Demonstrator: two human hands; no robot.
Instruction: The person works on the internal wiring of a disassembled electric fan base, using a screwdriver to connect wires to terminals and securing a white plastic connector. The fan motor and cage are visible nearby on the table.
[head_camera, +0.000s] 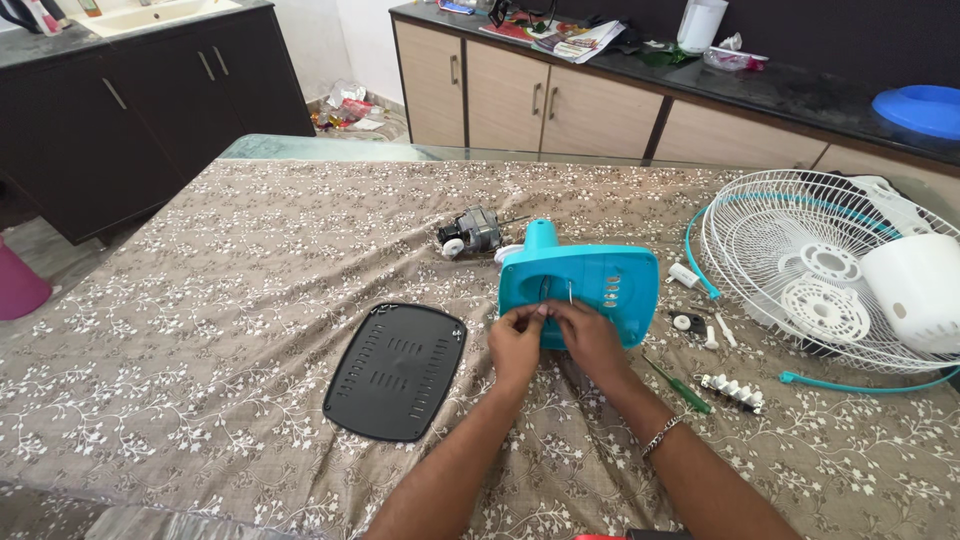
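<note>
A teal plastic fan base housing (600, 285) stands tilted on the table, its hollow underside facing me. My left hand (515, 345) and my right hand (590, 340) meet at its lower front edge, fingertips pinched together on something small that I cannot make out, perhaps a thin wire. A metal bracelet is on my right wrist. A black oval base plate (397, 370) lies flat to the left of my hands. A small grey fan motor (472, 232) sits behind the housing.
A white wire fan grille (800, 270) and a white motor cover (915, 290) lie at the right. A green-handled screwdriver (680, 385), a white switch block (733, 392) and small white parts lie between. The table has a brown floral cloth (200, 330). Cabinets stand behind.
</note>
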